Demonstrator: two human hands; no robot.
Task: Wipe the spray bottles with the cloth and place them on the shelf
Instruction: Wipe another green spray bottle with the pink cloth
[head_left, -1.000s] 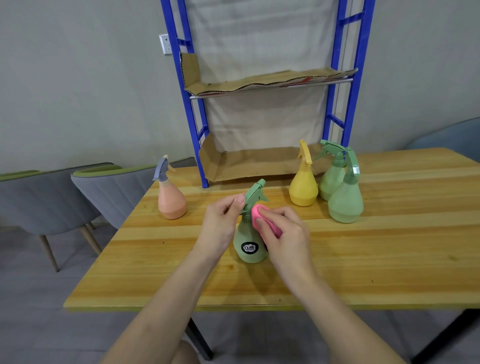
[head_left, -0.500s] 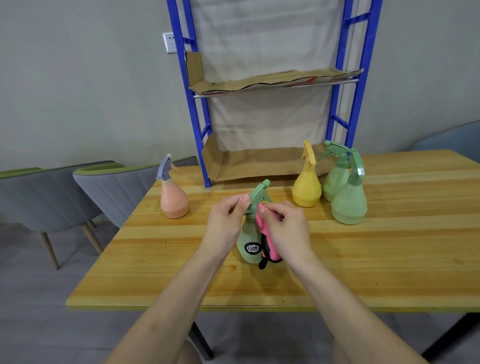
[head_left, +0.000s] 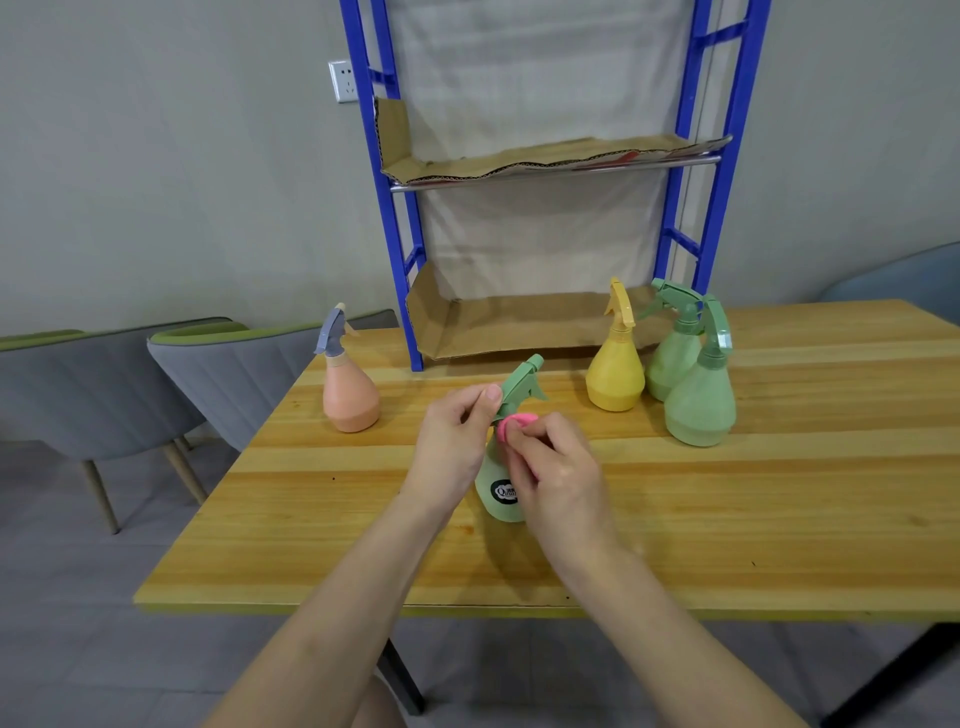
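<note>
A likely light, slick bottle (head_left: 497, 500) is pinched at the trigger by the left grip (head_left: 451, 446), soft cloth (head_left: 511, 422) by the right grip (head_left: 561, 475).

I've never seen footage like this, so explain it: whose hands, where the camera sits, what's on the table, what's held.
There is no machine here. These are a person's bare hands, filmed by one wide-angle camera worn on the head, looking forward and down. The left hand pinches the spray head of a green spray bottle standing on the wooden table. The right hand presses a pink cloth against its neck. Also on the table are a peach bottle, a yellow bottle and two more green bottles. At the back is a blue shelf lined with cardboard, with no bottles on it.
</note>
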